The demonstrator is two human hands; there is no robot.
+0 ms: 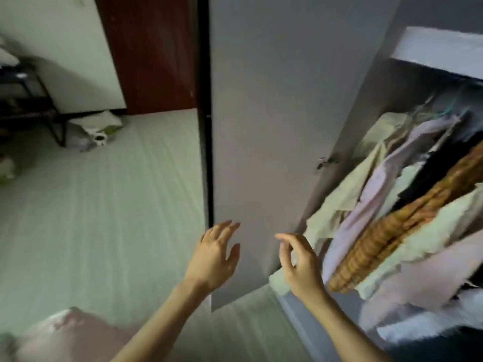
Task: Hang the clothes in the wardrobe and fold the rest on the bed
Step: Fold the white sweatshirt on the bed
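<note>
Grey flat-panel wardrobe door (261,126) stands swung open, with both bare hands up in front of its lower edge. Left hand (215,257) has its fingers spread and relaxed, holding nothing; right hand (300,265) hangs loosely curled, also empty. Hanging clothes (392,205) in cream, lilac, black and knitted orange-brown fill the wardrobe on the right. Pale striped floor (104,218) lies to the left.

The pale striped floor (104,218) carries a crumpled heap of pale bags (94,131) at its far edge by the wall, just beside a dark metal stand (39,100); a pinkish cloth (65,333) lies at the near left corner; the grey wardrobe (379,100) stands along the right edge.
</note>
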